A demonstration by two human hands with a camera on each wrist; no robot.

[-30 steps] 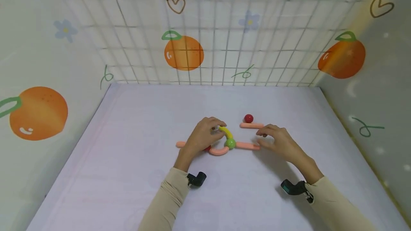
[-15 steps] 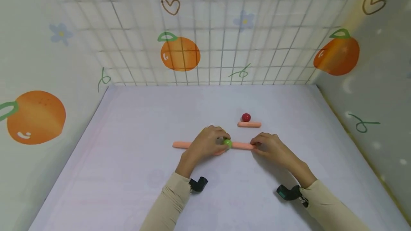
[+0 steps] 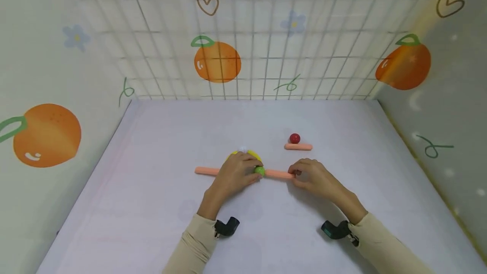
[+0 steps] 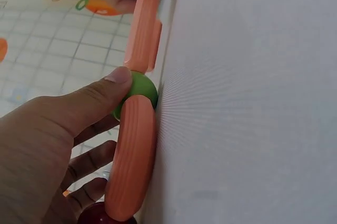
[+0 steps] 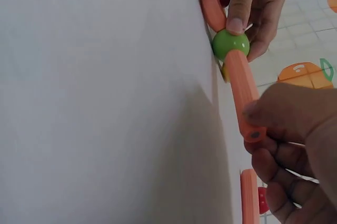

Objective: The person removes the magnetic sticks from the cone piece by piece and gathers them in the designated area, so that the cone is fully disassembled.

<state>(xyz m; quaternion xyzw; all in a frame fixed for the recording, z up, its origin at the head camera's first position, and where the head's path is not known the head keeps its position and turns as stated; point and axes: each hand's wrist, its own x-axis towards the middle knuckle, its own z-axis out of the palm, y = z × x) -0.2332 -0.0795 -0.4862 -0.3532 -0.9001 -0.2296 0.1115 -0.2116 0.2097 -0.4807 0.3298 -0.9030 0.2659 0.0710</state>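
My left hand (image 3: pixel 236 173) pinches a green ball (image 4: pixel 141 88) between thumb and fingers. From that ball a straight salmon-pink stick (image 3: pixel 275 173) extends to the right, and my right hand (image 3: pixel 318 177) pinches its far end, where the right wrist view shows a dark hole. A curved pink stick (image 4: pixel 131 155) joins the green ball on the other side and meets a dark red ball (image 4: pixel 102 213). Behind my left hand, a yellow curved piece (image 3: pixel 254 154) and a whitish ball (image 3: pixel 242 149) show in part. Another pink stick (image 3: pixel 206 171) sticks out to the left.
Farther back on the white tabletop (image 3: pixel 160 138) lies a loose pink stick (image 3: pixel 298 146), with a red ball (image 3: pixel 294 138) just behind it. A white wire grid (image 3: pixel 262 67) stands along the rear edge, and printed cloth covers the sides.
My left hand has gone from beside the yellow piece to the green ball. My right hand has come left and taken the straight stick's end. The joined pieces have shifted left.
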